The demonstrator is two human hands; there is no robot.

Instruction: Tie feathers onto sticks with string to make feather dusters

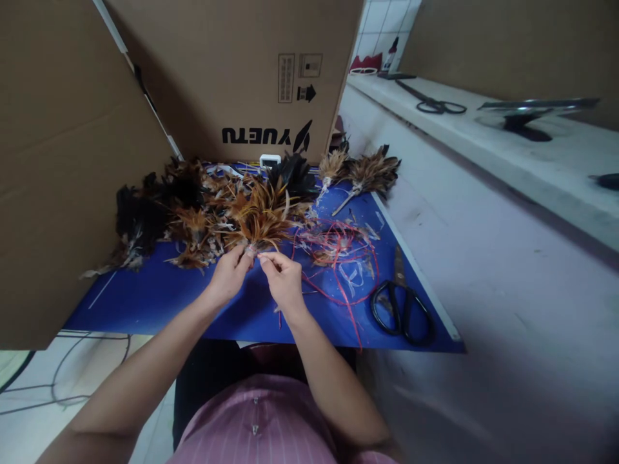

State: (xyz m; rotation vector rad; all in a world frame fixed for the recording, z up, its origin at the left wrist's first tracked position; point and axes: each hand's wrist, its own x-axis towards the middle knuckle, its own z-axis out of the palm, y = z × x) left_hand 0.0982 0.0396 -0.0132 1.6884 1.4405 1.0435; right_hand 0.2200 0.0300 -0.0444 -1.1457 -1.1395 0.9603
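Head view: fluffy orange-brown feather bunch (258, 218) held at pale base by left hand (230, 273), thumb and finger pinched tight. Long axis pointed away from body, feathers fanned out past grip. Right hand (284, 280) held just beside base, on its right; fingertips pinched, on thin red string (338, 240) it seems. String mostly tangled on flat blue tabletop (149, 296), nearer right hand.

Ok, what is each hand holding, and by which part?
The left hand holds the brown feather bundle by its gathered base. The right hand is beside that base; whether it pinches anything cannot be told.
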